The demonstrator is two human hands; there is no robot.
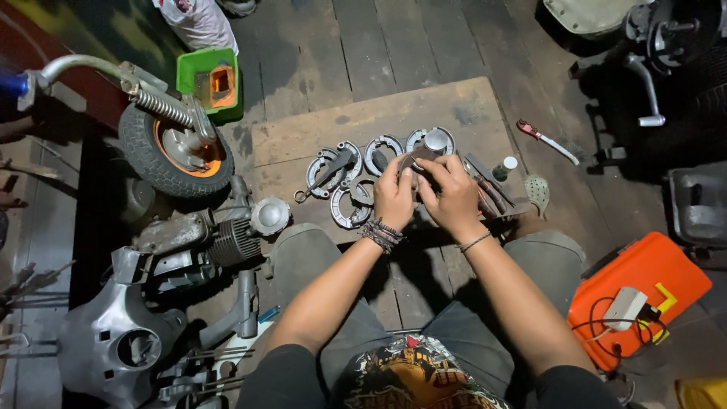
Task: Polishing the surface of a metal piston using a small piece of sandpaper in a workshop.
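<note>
Both my hands meet over a wooden board (379,121) on the floor. My left hand (394,195) and my right hand (453,195) together grip a small grey metal part (416,163), mostly hidden by the fingers. Several curved metal brake shoes lie on the board around them: one pair (331,168) to the left, another (382,154) just beyond my left hand, one (350,210) beside my left wrist. A round metal piece (435,140) sits just past my fingertips.
A small wheel with an orange hub (173,151) and a spring fork stand at left, with an engine block (219,241) and grey scooter body panels (113,341) below. A green box (210,83), red-handled tool (545,138), small bottle (503,168) and orange case (644,291) lie around.
</note>
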